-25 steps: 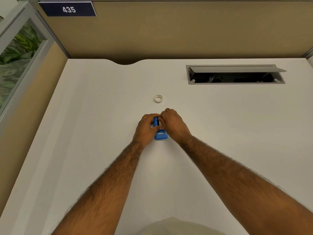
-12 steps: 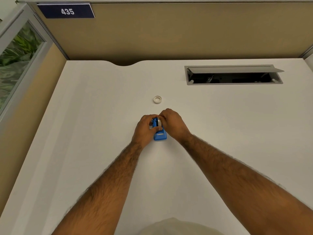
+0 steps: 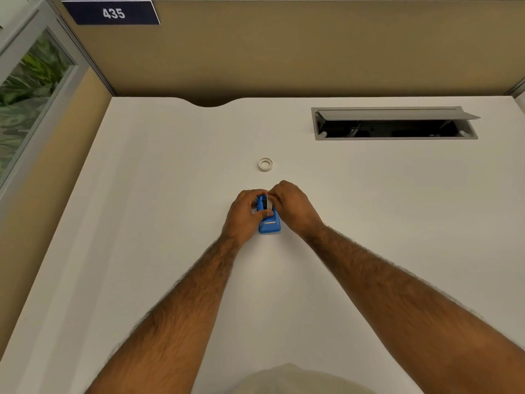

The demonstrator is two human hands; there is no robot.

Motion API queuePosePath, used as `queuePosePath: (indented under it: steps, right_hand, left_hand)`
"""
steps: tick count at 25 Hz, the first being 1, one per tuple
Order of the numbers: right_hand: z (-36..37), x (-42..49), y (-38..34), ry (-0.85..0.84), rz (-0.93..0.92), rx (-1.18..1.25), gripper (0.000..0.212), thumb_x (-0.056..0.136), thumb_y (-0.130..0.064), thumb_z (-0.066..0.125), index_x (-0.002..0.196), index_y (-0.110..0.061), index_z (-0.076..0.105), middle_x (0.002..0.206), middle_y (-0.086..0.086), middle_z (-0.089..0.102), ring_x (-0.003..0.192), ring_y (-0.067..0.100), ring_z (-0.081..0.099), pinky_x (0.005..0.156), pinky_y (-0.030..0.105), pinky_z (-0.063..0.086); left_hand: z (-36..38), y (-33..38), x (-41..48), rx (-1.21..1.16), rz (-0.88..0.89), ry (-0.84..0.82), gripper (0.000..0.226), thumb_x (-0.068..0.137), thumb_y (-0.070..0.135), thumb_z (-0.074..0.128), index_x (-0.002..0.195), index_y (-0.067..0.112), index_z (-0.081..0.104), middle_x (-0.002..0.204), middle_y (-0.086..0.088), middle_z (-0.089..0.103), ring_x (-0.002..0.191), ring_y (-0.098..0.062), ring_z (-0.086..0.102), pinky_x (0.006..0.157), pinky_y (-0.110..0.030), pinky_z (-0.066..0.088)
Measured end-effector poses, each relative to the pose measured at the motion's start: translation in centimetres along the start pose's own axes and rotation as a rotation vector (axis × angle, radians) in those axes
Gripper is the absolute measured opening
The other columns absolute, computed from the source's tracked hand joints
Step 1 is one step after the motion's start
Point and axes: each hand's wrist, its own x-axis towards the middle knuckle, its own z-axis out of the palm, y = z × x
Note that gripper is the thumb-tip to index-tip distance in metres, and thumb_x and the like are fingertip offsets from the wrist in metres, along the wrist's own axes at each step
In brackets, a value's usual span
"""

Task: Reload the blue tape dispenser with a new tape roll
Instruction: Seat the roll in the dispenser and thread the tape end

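Desk (image 3: 142, 251): white, its far edge notched by a curved cutout.
Cable hatch (image 3: 395, 123): near the far right corner, grey lid propped open, dark inside.
Partition (image 3: 284, 52): tan, along the far edge.
Sign (image 3: 112, 13): dark blue, reads 435, top left of the partition.
Window (image 3: 25, 89): beyond the left edge, green leaves behind it.

On a white desk top (image 3: 170, 251), a small blue plastic tape dispenser (image 3: 269, 223) stands between two bare hands. The left hand (image 3: 245, 216) wraps its left side, thumb laid across the top; the right hand (image 3: 292, 206) curls over its far end, fingertips at a pale roll of tape (image 3: 268, 204) seated in the body. Beyond them a small white empty tape ring (image 3: 265, 164) lies flat, apart from the hands. A grey open cable hatch (image 3: 395, 123) sits far right
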Motion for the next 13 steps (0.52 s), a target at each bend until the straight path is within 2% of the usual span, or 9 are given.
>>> queuePosePath:
  steps: [2, 7, 11, 13]
  right_hand:
    - [0.0, 0.1, -0.3, 0.004, 0.007, -0.004, 0.026, 0.101, -0.019, 0.044, 0.092, -0.004, 0.065, 0.089, 0.012, 0.063, 0.083, 0.023, 0.056, 0.078, 0.036, 0.049]
    - [0.1, 1.0, -0.5, -0.020, 0.020, -0.020, 0.025, 0.101, -0.018, 0.045, 0.094, -0.004, 0.064, 0.092, 0.013, 0.064, 0.085, 0.024, 0.057, 0.080, 0.037, 0.051]
    - [-0.1, 0.7, 0.0, 0.016, 0.071, 0.123, 0.021, 0.098, -0.015, 0.049, 0.094, -0.005, 0.067, 0.092, 0.010, 0.066, 0.082, 0.020, 0.060, 0.079, 0.036, 0.053]
    - [-0.4, 0.1, 0.3, -0.015, 0.052, 0.153, 0.020, 0.096, -0.016, 0.054, 0.101, -0.006, 0.069, 0.095, 0.009, 0.066, 0.083, 0.019, 0.059, 0.077, 0.031, 0.051]
  left_hand:
    - [0.0, 0.1, 0.0, 0.004, -0.002, 0.002, 0.054, 0.080, 0.020, 0.080, 0.129, 0.015, 0.058, 0.129, -0.004, 0.061, 0.109, -0.016, 0.061, 0.098, -0.031, 0.050]
    - [0.1, 0.1, 0.1, 0.013, -0.004, 0.001, 0.054, 0.080, 0.022, 0.080, 0.129, 0.015, 0.058, 0.129, -0.004, 0.061, 0.106, -0.014, 0.059, 0.093, -0.026, 0.048]
    - [-0.1, 0.1, 0.0, -0.012, 0.002, -0.007, 0.055, 0.078, 0.020, 0.082, 0.128, 0.015, 0.059, 0.128, -0.003, 0.061, 0.110, -0.019, 0.062, 0.096, -0.032, 0.052]
    - [-0.2, 0.2, 0.0, -0.015, 0.010, -0.007, 0.053, 0.078, 0.019, 0.081, 0.127, 0.015, 0.059, 0.127, -0.003, 0.061, 0.109, -0.017, 0.061, 0.096, -0.031, 0.052]
